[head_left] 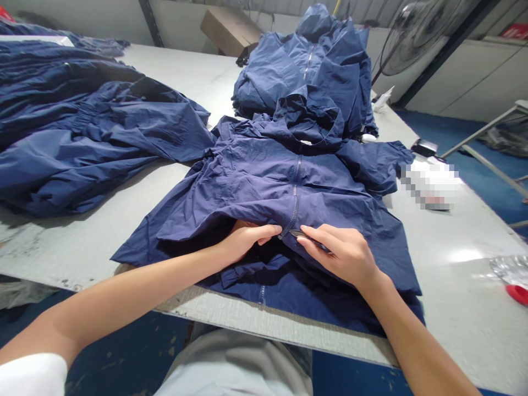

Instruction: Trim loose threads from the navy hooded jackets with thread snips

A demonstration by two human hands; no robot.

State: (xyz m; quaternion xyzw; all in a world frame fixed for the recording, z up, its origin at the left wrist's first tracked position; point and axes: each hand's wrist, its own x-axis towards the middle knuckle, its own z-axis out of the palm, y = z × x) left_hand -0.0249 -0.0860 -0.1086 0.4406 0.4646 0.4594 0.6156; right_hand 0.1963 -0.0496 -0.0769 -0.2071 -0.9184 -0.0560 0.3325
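A navy jacket (256, 176) with a front zipper lies spread on the white table (466, 286), its hood toward the back. My left hand (249, 236) is closed on the jacket's lower front edge beside the zipper's end, thumb on top and the other fingers partly under the fabric. Just right of it, my right hand (338, 250) pinches a small dark metal tool (307, 237), whose tip is at the bottom of the zipper. Under the raised hem, another navy layer with a zipper shows near the table's front edge.
Folded blue jackets (276, 71) are stacked behind. More navy garments (91, 132) cover the left side. On the right are a pixelated white item (433, 184), a small dark box (424, 147) and a clear plastic item with a red part (517, 293). A fan (416, 38) stands behind.
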